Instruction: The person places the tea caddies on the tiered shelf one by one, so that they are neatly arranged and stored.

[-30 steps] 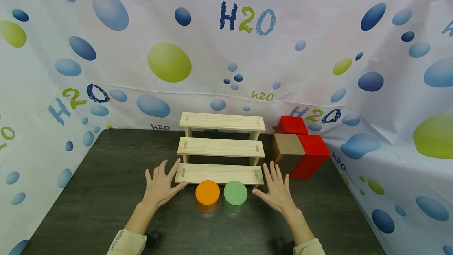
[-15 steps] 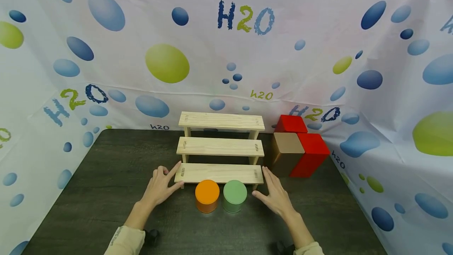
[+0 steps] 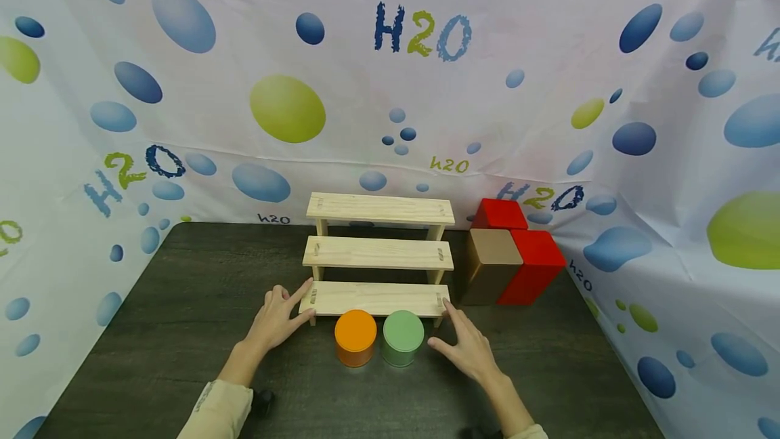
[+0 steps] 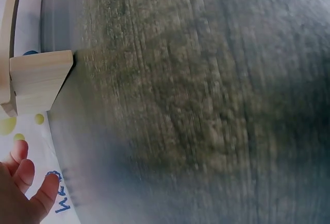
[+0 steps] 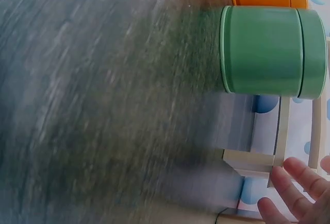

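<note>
The left grip (image 3: 272, 322) is cut off in its wrist view, and so is the right grip (image 3: 469, 347); both sleeves (image 3: 217, 412) leave the head view at the bottom. Each grip is loosely opened, thumb away from forefinger, with nothing enclosed in it. The wooden stand (image 3: 378, 253) is between them, the ends of its lowest board by their fingertips; whether they really touch it, I cannot tell. Between the grips, the orange jar (image 3: 356, 337) and the green jar (image 3: 403, 337) hide part of this board's front edge. Beyond the right grip, the brown box (image 3: 493, 266) blocks that side and partly covers the red box (image 3: 536, 266). The dark surface (image 3: 164, 317) extends widely left of the left grip, until the patterned cloth (image 3: 365, 80).
</note>
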`<action>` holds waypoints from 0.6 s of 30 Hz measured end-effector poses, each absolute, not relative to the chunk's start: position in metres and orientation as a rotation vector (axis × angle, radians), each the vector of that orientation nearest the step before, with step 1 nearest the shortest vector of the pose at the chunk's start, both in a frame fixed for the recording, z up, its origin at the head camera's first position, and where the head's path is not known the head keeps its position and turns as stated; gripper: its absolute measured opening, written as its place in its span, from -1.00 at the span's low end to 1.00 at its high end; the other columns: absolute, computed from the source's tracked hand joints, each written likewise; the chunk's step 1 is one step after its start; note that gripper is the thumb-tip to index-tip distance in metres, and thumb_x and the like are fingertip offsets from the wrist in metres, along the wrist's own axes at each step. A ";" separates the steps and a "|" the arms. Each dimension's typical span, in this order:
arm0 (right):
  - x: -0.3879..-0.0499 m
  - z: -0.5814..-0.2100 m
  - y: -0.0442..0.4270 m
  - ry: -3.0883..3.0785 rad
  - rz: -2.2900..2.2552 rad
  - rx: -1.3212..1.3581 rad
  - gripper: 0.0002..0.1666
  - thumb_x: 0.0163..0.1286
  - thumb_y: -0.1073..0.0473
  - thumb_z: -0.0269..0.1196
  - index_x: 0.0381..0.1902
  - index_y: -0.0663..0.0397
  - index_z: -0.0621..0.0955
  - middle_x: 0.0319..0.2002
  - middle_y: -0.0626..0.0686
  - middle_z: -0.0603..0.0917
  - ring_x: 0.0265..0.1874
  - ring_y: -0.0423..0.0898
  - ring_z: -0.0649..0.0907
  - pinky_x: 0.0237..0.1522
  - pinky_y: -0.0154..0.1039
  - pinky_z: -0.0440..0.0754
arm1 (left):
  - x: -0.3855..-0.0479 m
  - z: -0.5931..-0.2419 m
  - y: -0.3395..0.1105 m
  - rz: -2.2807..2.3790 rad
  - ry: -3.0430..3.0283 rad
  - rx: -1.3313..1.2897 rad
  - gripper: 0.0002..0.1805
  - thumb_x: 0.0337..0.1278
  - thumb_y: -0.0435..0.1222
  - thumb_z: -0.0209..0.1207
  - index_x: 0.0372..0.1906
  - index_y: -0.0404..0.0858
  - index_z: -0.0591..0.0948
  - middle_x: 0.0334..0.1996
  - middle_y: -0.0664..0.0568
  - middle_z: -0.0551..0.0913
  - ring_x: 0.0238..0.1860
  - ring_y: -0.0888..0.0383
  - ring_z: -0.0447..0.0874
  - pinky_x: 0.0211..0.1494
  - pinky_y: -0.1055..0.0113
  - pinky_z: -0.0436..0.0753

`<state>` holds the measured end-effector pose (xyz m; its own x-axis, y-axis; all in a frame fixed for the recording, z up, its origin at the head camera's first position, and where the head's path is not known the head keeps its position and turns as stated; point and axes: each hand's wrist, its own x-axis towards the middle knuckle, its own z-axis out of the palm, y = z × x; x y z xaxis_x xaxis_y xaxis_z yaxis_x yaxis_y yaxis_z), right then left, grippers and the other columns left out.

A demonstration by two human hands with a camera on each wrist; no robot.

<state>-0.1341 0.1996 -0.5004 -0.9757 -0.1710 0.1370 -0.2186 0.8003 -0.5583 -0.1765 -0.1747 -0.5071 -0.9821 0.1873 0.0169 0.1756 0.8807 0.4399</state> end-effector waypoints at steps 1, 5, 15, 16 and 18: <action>-0.134 -0.501 0.199 -2.898 0.931 0.318 -0.04 0.08 -0.11 0.33 0.36 0.10 0.22 0.02 0.13 0.53 -0.06 0.12 0.56 -0.33 0.09 0.54 | -0.177 -0.507 -0.175 0.706 3.015 0.288 -0.24 0.10 0.12 0.09 0.38 -0.03 0.20 -0.35 -0.06 0.19 -0.36 0.05 0.11 -0.49 0.33 0.14; -0.132 -0.503 0.195 -2.861 1.012 0.347 -0.03 0.05 -0.12 0.35 0.34 0.08 0.24 -0.04 0.04 0.55 -0.13 0.03 0.57 -0.36 -0.02 0.52 | -0.179 -0.509 -0.175 0.698 2.991 0.271 -0.26 0.13 0.14 0.05 0.38 -0.02 0.20 -0.35 -0.06 0.20 -0.36 0.05 0.12 -0.50 0.33 0.15; -0.131 -0.509 0.184 -2.897 1.256 0.472 0.04 0.01 -0.11 0.39 0.36 0.11 0.21 -0.02 0.06 0.54 -0.15 0.00 0.55 -0.26 -0.05 0.49 | -0.181 -0.514 -0.175 0.700 2.959 0.247 -0.28 0.15 0.15 0.02 0.38 -0.01 0.21 -0.35 -0.07 0.20 -0.35 0.04 0.14 -0.52 0.32 0.18; -0.131 -0.510 0.183 -2.905 1.274 0.484 0.04 0.01 -0.12 0.39 0.36 0.11 0.20 0.00 0.06 0.53 -0.14 0.00 0.54 -0.27 -0.07 0.49 | -0.181 -0.514 -0.175 0.703 2.956 0.245 -0.28 0.15 0.15 0.02 0.38 -0.01 0.21 -0.35 -0.07 0.20 -0.35 0.04 0.14 -0.52 0.32 0.18; -0.132 -0.512 0.181 -2.916 1.294 0.506 0.05 0.02 -0.12 0.38 0.37 0.11 0.18 0.02 0.07 0.50 -0.14 -0.01 0.53 -0.27 -0.11 0.48 | -0.181 -0.513 -0.175 0.711 2.948 0.244 -0.28 0.15 0.14 0.03 0.38 -0.02 0.20 -0.35 -0.07 0.20 -0.35 0.04 0.14 -0.52 0.32 0.18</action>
<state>-0.1320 0.1812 -0.5120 -0.9471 -0.3178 0.0455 -0.2469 0.6305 -0.7359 -0.1814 -0.1750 -0.5132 -0.9823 0.1781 -0.0583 0.1320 0.8782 0.4598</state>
